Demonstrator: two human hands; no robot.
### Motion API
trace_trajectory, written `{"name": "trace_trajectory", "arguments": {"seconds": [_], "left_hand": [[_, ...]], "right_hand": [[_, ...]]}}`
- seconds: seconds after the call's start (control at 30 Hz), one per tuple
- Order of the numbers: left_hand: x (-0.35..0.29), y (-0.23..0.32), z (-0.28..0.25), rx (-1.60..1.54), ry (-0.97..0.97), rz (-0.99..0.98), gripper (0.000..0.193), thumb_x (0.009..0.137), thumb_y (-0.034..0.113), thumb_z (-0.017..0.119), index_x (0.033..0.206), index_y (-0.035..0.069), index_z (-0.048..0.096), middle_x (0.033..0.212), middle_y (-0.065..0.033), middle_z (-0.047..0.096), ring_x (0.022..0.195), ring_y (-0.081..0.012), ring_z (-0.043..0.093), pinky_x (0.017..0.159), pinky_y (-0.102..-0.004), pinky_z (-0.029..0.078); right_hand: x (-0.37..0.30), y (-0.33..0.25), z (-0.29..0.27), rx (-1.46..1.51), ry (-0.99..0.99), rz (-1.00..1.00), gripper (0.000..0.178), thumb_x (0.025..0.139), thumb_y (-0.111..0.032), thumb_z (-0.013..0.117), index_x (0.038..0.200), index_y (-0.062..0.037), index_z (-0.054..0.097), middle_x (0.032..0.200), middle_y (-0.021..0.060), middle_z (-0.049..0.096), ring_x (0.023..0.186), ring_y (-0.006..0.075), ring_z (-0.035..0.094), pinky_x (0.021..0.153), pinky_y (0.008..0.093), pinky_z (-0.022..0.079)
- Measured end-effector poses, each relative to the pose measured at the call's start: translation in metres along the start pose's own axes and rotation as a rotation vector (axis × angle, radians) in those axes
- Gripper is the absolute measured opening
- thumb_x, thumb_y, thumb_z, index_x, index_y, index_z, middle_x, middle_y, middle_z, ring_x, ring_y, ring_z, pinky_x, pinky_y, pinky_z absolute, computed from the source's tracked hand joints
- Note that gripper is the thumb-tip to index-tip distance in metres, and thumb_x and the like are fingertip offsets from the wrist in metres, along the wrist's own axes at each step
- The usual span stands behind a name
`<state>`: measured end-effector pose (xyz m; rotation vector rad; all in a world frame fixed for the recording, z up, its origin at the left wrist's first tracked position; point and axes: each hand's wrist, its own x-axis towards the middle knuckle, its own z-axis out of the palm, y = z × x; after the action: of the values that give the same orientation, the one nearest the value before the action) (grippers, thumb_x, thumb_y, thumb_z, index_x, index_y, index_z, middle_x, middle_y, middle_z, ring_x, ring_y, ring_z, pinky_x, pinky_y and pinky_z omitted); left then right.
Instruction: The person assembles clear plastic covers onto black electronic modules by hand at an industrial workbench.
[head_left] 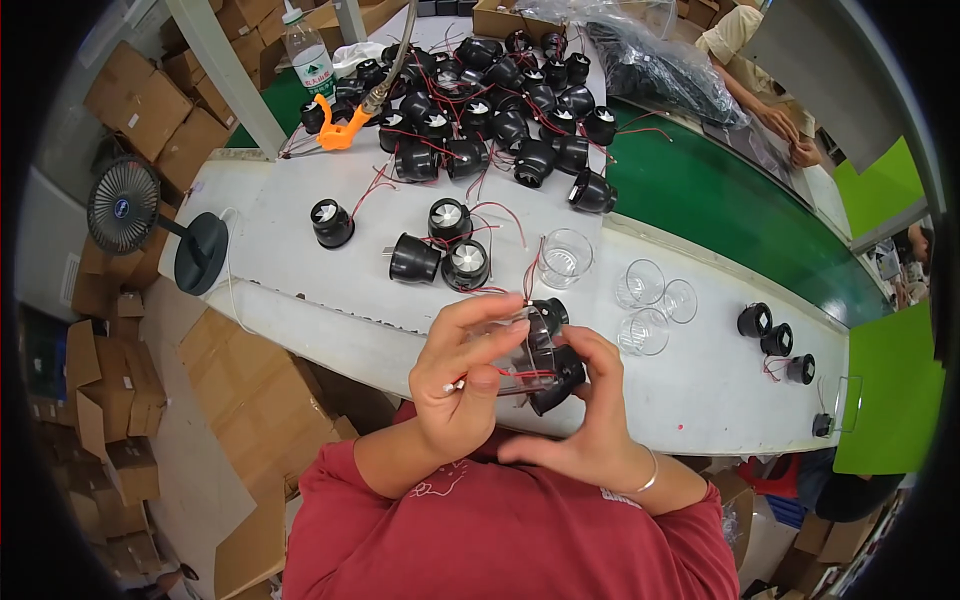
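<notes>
Clear cup [514,362] is pinched in left hand [452,385]; black fan units [569,368] are seen at its three o'clock. Right hand [606,428] is spread, contact unclear. Red wires [535,374] could be snagged if cup is twisted.

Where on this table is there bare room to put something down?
On the white table, bare patches lie between the three clear cups and the black units at right, and between the fan's base and the lone black unit at left. It's crowded at the far-end heap of wired black units and the cluster beyond your left hand.
</notes>
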<state>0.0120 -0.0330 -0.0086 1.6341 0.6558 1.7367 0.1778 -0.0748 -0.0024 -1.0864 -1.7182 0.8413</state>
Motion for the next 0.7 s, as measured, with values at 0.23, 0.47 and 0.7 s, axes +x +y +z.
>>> {"name": "trace_trajectory", "arguments": {"seconds": [0.23,0.47,0.7], "left_hand": [[-0.008,0.001,-0.014,-0.02,0.056,-0.144,0.062,0.104,0.046,0.027,0.105,-0.002,0.066,0.107,-0.0181,0.057,0.098,-0.0262,0.056,0.091,-0.0398,0.046],[-0.01,0.01,0.003,-0.25,-0.048,-0.41,0.098,0.091,0.072,0.002,0.116,-0.003,0.061,0.096,-0.0114,0.059,0.091,-0.0213,0.055,0.086,-0.0323,0.043],[-0.021,0.01,0.027,-0.555,0.106,-0.431,0.11,0.078,0.087,0.005,0.105,-0.007,0.056,0.101,-0.0128,0.057,0.091,-0.0187,0.056,0.085,-0.0308,0.045]], "right_hand": [[0.024,0.0,-0.033,0.462,-0.12,0.054,0.047,0.068,0.007,0.067,0.113,0.0039,0.056,0.126,0.0167,0.046,0.111,0.0247,0.057,0.089,0.0344,0.053],[0.035,0.018,-0.021,0.698,-0.182,0.047,0.04,0.078,-0.019,0.045,0.11,0.003,0.055,0.125,0.0166,0.045,0.111,0.0218,0.045,0.094,0.0318,0.037],[0.031,0.014,0.01,0.618,-0.173,0.212,0.063,0.099,-0.05,0.031,0.132,0.0023,0.04,0.128,0.0133,0.046,0.114,0.0206,0.047,0.096,0.0342,0.037]]}}
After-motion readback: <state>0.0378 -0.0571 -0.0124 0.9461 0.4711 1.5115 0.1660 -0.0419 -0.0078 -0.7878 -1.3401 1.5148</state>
